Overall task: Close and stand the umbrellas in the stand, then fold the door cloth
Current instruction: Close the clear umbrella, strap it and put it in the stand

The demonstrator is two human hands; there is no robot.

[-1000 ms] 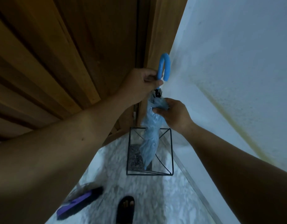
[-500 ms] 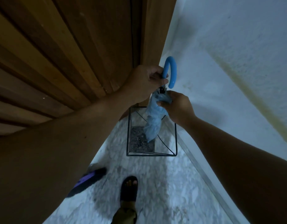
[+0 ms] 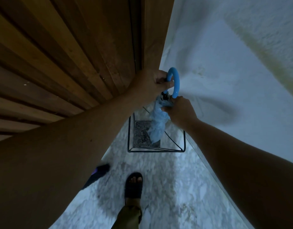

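Note:
A closed light-blue umbrella [image 3: 156,123] with a curved blue handle [image 3: 175,83] hangs point-down inside the black wire umbrella stand [image 3: 130,134] in the corner. My left hand [image 3: 152,83] grips the handle's straight part at the top. My right hand [image 3: 178,111] pinches the bunched canopy just below the handle. The umbrella's tip reaches down to the stand's speckled base. A dark umbrella with a purple part [image 3: 97,174] lies on the floor at the left, mostly hidden by my left arm. No door cloth is in view.
A wooden door [image 3: 76,47] fills the left, and a white wall [image 3: 225,63] runs along the right. The floor is pale marble [image 3: 167,179]. My foot in a black sandal [image 3: 133,185] stands just before the stand.
I have stepped closer to the stand, my sandalled foot coming forward. The blue umbrella has gone lower into the stand. Both hands keep their hold.

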